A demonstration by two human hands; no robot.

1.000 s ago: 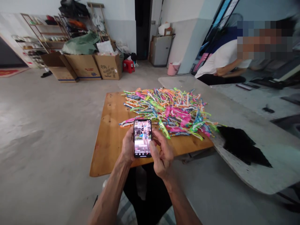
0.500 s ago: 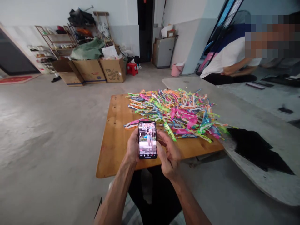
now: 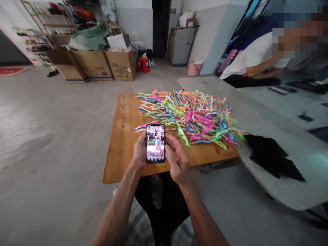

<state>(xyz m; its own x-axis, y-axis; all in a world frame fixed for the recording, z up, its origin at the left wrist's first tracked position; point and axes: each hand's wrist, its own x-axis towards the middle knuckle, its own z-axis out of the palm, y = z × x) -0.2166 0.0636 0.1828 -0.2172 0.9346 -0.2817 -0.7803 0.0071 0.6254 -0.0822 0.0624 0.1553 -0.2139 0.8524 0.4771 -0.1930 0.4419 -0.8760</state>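
Note:
I hold a smartphone (image 3: pixel 155 142) upright above the near edge of a low wooden table (image 3: pixel 123 143); its screen is lit and shows a video. My left hand (image 3: pixel 139 152) is wrapped round the phone's left side. My right hand (image 3: pixel 176 159) grips its right side, thumb over the screen's edge. Just beyond the phone lies a big heap of bright plastic glasses frames (image 3: pixel 189 116) in pink, green, orange and blue, spread over the table's far half.
A grey stone slab (image 3: pixel 269 136) adjoins the table on the right, with a black cloth (image 3: pixel 271 157) on it. A person in a white shirt (image 3: pixel 253 58) bends over at the back right. Cardboard boxes (image 3: pixel 94 65), shelves and a red stool (image 3: pixel 142 64) stand along the far wall.
My hands and the phone keep the same hold. Only my head has shifted a little, so the scene slid slightly in view.

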